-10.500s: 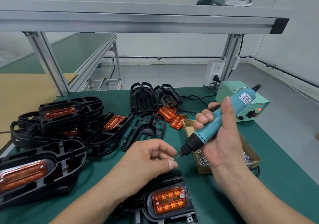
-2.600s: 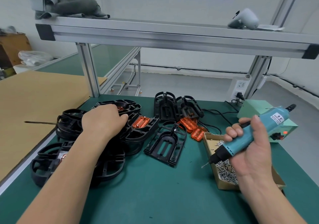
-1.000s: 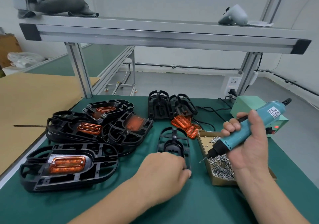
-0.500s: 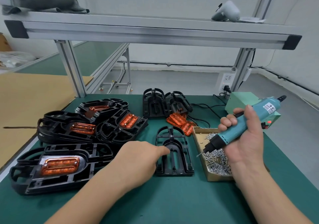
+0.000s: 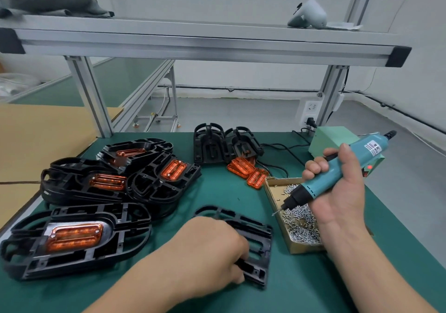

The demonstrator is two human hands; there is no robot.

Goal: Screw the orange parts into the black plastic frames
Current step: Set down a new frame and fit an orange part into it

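Note:
My left hand [image 5: 210, 252] grips an empty black plastic frame [image 5: 255, 238] lying on the green mat near the front; the hand hides the frame's left part. My right hand [image 5: 337, 192] holds a teal electric screwdriver [image 5: 337, 172], its tip hanging over the cardboard box of screws [image 5: 299, 226]. Two loose orange parts [image 5: 248, 171] lie behind the box. Two more empty black frames [image 5: 224, 143] stand further back. On the left is a pile of several frames with orange parts fitted [image 5: 72, 235].
A pale green power unit [image 5: 330, 141] with black cables stands at the back right. An aluminium shelf [image 5: 193, 45] spans overhead on posts [image 5: 89, 95], carrying grey cloth and a white controller. Brown board [image 5: 31, 139] lies left of the mat.
My left hand has pulled the empty black frame toward me and turned it slightly, now gripping its near end. The screwdriver hand stays over the screw box.

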